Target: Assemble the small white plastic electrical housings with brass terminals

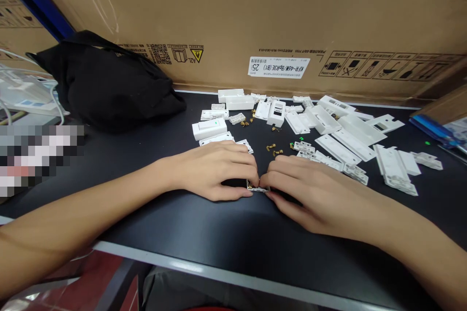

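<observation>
Between both hands, just above the black tabletop, is a small white plastic piece (258,189) with a brass-coloured contact at its left end. My left hand (219,170) pinches that left end, thumb in front and fingers behind. The fingers of my right hand (310,189) close on the opposite end, hiding much of it. Right behind my left hand lie a white switch housing (209,129) and a flat white plate (216,138). Small brass contacts (278,152) rest beyond the gap between the hands.
White plastic covers (361,129) and frames spread over the black table (175,226) at the back right. A black bag (113,82) sits at the back left, and a large cardboard box (233,19) stands behind. A blue-handled tool (436,129) lies far right.
</observation>
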`<state>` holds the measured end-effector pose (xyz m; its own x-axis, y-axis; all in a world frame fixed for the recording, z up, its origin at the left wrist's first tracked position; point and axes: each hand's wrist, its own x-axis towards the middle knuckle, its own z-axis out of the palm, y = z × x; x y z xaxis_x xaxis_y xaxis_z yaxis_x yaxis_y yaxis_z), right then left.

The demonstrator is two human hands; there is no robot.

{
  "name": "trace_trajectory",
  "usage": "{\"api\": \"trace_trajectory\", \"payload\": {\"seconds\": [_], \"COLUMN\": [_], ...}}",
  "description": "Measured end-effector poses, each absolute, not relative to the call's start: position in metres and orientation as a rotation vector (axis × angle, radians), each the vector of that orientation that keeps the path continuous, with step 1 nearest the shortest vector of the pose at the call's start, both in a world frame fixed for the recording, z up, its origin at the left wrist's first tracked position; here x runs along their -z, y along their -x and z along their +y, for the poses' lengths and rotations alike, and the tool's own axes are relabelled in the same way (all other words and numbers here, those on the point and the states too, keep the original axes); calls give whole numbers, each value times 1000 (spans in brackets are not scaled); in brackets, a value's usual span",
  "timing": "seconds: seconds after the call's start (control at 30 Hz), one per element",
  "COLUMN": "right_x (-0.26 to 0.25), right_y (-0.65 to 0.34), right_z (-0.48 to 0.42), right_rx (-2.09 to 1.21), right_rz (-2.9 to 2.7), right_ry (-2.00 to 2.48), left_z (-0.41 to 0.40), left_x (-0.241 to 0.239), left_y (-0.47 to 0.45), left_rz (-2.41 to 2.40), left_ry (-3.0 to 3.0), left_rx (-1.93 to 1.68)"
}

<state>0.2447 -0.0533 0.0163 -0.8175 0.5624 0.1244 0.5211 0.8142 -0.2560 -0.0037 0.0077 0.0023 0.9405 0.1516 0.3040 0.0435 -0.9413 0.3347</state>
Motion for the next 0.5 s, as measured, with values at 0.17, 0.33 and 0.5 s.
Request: {"api": "trace_trajectory", "payload": {"seconds": [0.17,0.33,0.5], "right_x": [-17,-17,-16], "right_y": [-245,-246,-246], "right_z": [-54,-54,-54], "right_rx": [-287,-311,-368], "right_rz": [-2806,-2803,-2791], "right_ry": [860,856,851], "left_z": [7,7,6], "left_x": [-3,-5,-6], "left_y": [4,5,4], "left_rz": [155,141,142], "left_ry": [-2809,-2858,-2844], "left_rx": [-453,-415,-395]}}
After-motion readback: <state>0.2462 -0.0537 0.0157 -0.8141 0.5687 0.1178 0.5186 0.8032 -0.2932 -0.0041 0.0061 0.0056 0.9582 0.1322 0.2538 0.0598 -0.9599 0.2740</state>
